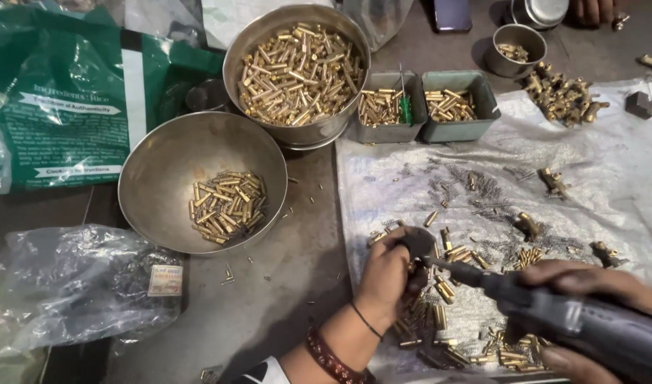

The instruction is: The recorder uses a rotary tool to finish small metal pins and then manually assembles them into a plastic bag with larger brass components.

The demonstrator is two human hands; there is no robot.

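Here, pinching a small brass piece, mostly hidden, between the fingertips of the left hand (386, 274), fingers closed narrow around it just above the white cloth (610, 163); meeting it from the right, the tip of a dark grey powered hand driver (553, 313), gripped firmly in the right hand (589, 284), fingers wrapped over the body. Lying with its long axis slanting from lower right up to upper left, the tool pointing straight at the pinched piece, tip touching or just short of it, hard to tell which. Sitting nearer to that piece, the left hand; reaching in from well to the right, the right hand. Spreading beneath and around both hands, loose brass pins (446, 291) and thin small springs (468, 188) scattered over the cloth, with a few larger brass fittings (562, 92) farther back. Standing to the left on the grey floor, a steel bowl (155, 185) holding a modest heap of brass pins on its right side. Standing behind it, a deeper steel bowl (326, 128) filled nearly to the rim with the same pins. Sitting beside that, two grey-green rectangular trays (482, 107), each partly filled with brass pins, a green-handled tool resting in the left one. Farther back, a small steel cup (525, 39) with a few pins. At the far left, a green printed bag (63, 99) and a clear plastic bag (70, 284).
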